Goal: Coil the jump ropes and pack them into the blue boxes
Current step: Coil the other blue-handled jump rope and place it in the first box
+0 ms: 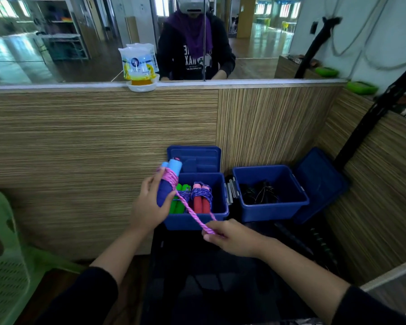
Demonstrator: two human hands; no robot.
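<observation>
In the head view, the left hand (150, 202) was curled around a pair of blue foam-covered jump-rope handles (168, 181), held upright together above the near-left corner of the left blue plastic box (197, 219). A pink braided rope (192, 213) was already wound several times around the upper part of those handles, and its free length ran down and forward to the right hand (230, 238), whose thumb and fingers pinched the end, keeping the line fairly taut.

Inside that left box lay two finished bundles side by side: a green-handled rope (177, 199) and a red-handled rope (202, 198), each wrapped in purple cord. Just to the right stood a second blue plastic box (270, 207) holding dark ropes (260, 192), its lid (319, 181) leaning open behind it.

The wrapping looked nearly done, with only a short tail left. The main risk seemed to be slack: if the right hand eased off before the end was tucked, the upper turns could slide off the smooth foam and unwind. A loose bundle might also snag the neighbouring ropes when lowered into the box.
</observation>
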